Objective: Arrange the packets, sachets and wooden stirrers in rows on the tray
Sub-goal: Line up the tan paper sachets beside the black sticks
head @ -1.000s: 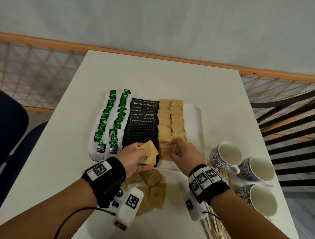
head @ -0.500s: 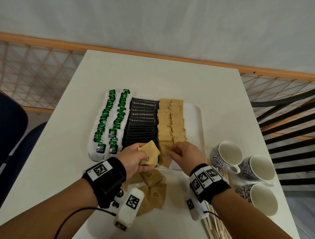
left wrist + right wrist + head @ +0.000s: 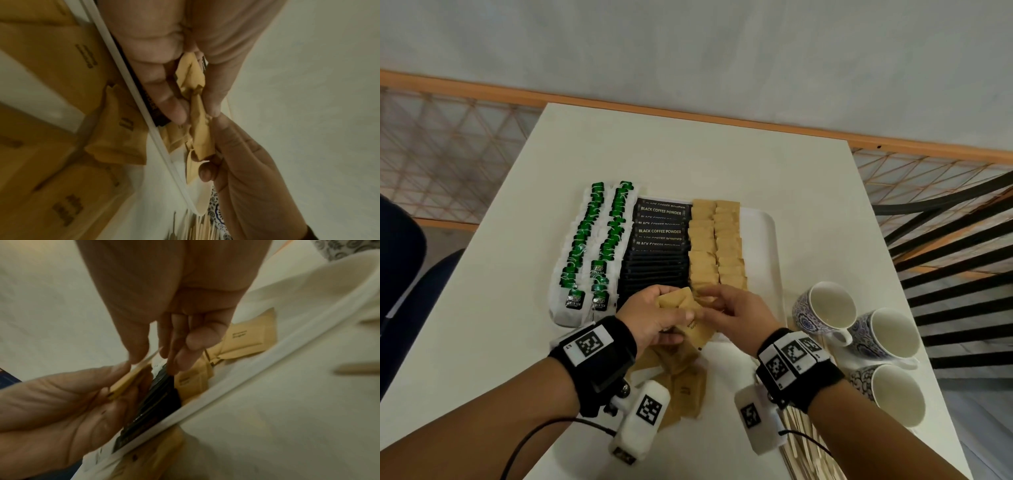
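The step in hand looks like feeding brown sachets into the near end of the brown rows on the tray (image 3: 770,240), at the centre of the head view. The left hand (image 3: 654,318) grasps a small stack of brown sachets (image 3: 678,303), fingers and thumb curled round it, while the right hand (image 3: 736,315) pinches the stack's edge between thumb and fingertips (image 3: 135,356) — apparently peeling one off. Next, I judge, that single sachet must be drawn free without dragging its neighbours, then laid flush at the row's end. More loose sachets (image 3: 685,387) lie on the table (image 3: 482,308) below the hands, and the wooden stirrers (image 3: 801,442) wait at lower right, not yet on the tray. The left wrist view shows the crumpled sachet edges in the pinch (hidden from the head camera); only the head view shows the green tea packets (image 3: 592,246) and black coffee packets (image 3: 659,240) already in rows.
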{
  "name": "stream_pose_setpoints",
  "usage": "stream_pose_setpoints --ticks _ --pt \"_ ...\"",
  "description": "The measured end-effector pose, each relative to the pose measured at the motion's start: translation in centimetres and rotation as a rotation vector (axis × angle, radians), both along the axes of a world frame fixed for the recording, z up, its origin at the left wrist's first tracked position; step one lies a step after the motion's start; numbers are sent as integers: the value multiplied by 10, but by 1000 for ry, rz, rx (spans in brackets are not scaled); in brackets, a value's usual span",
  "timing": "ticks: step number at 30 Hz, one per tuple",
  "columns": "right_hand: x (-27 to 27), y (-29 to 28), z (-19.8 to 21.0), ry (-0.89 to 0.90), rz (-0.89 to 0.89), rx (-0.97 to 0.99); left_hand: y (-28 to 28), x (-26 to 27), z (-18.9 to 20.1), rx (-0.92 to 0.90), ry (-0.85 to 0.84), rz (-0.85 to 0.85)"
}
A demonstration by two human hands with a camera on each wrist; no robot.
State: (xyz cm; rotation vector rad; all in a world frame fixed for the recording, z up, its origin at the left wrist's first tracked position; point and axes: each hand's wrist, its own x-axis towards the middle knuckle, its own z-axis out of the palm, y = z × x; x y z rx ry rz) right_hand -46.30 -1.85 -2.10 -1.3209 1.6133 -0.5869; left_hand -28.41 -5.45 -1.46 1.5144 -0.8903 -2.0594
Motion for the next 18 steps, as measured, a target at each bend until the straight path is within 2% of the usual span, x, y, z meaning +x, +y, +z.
stream_pose_setpoints --ticks 5,7,10,15,18 --pt "-7 6 2 -125 -121 52 1 -6 5 4 63 13" --pt "-11 12 4 -136 -113 74 3 -8 4 -17 34 -19" --pt "-16 23 5 -81 -95 127 5 -13 1 -32 7 -25" --pt "-40 31 -4 -34 -419 187 9 -27 0 -13 -3 -10" --pt "-45 32 -5 27 -433 205 10 -37 2 -3 8 -26"
